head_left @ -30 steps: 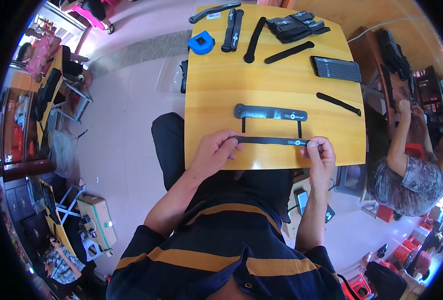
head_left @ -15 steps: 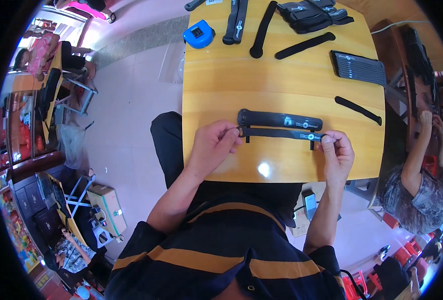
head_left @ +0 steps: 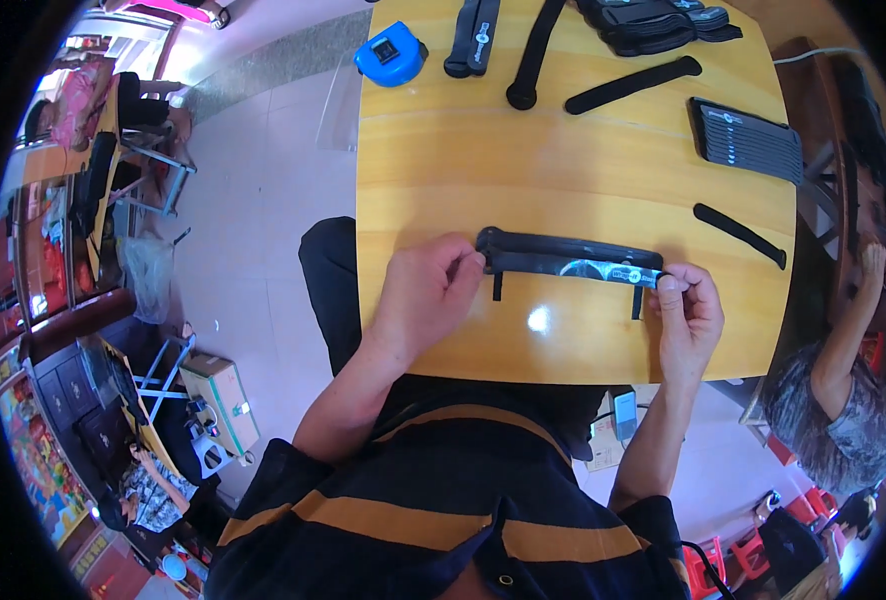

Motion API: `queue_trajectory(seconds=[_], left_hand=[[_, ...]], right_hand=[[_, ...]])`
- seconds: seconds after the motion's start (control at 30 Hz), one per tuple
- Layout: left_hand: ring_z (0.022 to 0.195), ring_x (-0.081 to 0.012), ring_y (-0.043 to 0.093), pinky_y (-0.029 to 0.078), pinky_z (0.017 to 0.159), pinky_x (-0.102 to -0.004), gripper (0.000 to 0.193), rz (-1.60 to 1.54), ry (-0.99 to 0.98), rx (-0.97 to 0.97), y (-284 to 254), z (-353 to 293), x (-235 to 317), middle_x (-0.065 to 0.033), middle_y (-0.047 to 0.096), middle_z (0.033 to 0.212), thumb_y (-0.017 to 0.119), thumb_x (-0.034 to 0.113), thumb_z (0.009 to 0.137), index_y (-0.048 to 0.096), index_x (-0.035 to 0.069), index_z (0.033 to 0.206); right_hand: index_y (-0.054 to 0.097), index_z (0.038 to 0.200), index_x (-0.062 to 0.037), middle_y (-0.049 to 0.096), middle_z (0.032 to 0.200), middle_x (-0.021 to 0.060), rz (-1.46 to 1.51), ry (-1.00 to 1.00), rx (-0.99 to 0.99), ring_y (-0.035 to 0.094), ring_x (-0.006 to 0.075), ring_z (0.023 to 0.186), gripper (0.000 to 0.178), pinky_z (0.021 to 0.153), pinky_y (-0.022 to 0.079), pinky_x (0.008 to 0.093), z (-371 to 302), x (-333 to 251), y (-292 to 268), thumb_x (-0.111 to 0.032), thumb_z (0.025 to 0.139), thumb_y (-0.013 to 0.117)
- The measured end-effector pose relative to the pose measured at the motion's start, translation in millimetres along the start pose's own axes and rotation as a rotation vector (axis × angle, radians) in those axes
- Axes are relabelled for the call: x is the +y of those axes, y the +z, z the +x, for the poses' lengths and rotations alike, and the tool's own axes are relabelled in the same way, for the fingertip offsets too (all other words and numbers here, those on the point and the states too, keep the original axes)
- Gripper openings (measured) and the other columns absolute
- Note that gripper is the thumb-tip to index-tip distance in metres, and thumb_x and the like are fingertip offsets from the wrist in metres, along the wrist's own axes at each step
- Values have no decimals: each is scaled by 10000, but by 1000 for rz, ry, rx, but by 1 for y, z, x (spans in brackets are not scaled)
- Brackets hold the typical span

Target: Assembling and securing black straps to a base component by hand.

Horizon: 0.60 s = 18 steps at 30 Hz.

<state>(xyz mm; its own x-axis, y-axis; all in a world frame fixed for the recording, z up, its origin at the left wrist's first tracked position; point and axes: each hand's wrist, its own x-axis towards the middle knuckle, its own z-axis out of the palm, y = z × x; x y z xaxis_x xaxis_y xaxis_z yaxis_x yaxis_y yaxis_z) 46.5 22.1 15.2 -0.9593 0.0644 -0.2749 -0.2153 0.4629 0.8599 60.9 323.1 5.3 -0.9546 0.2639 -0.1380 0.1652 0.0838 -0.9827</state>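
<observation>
A black fabric strap [head_left: 553, 266] with a pale printed patch stretches between my two hands. Pinched at its left end are the fingers of my left hand [head_left: 421, 292]. The thumb and fingers of my right hand [head_left: 691, 312] close on its right end. Right behind it lies a flat black strap bundle [head_left: 588, 246], which the held strap partly covers; whether the two touch, I cannot tell. Two narrow dark strips, a left one [head_left: 498, 287] and a right one [head_left: 638, 303], stick out toward me from beneath them on the wooden table [head_left: 443, 180].
Single black straps, one [head_left: 633, 85] at the back and another [head_left: 740, 235] at the right, lie around. A strap pile [head_left: 658, 25], a row of straps [head_left: 746, 138] and a blue tape measure [head_left: 390, 54] sit farther back. Another person [head_left: 843, 400] works at the right.
The held strap has come back against the bundle, closing the strip of table seen between them. Both hands keep their pinch. My view has shifted slightly.
</observation>
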Motion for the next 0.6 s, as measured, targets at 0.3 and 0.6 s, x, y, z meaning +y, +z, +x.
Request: queue_trajectory(seconds=[0.3,0.6], left_hand=[[513,-143,524,409,495,-314,131,181,95,88,1,2,14,-109,552,602,652,91,940,637,-3,850],[521,-263,592,448,511,-354,124,242,133,102,2,4,15,-167,584,630,648,76,916,616,6,818]], right_hand=[[665,1073,-11,639,864,-25,-14,25,17,575,43,752,117,674,480,186,0,1,1,-89,988,685],[666,1068,-5,640,856,-21,-38,9,12,579,50,757,102,692,479,193,0,3,1,-64,986,676]])
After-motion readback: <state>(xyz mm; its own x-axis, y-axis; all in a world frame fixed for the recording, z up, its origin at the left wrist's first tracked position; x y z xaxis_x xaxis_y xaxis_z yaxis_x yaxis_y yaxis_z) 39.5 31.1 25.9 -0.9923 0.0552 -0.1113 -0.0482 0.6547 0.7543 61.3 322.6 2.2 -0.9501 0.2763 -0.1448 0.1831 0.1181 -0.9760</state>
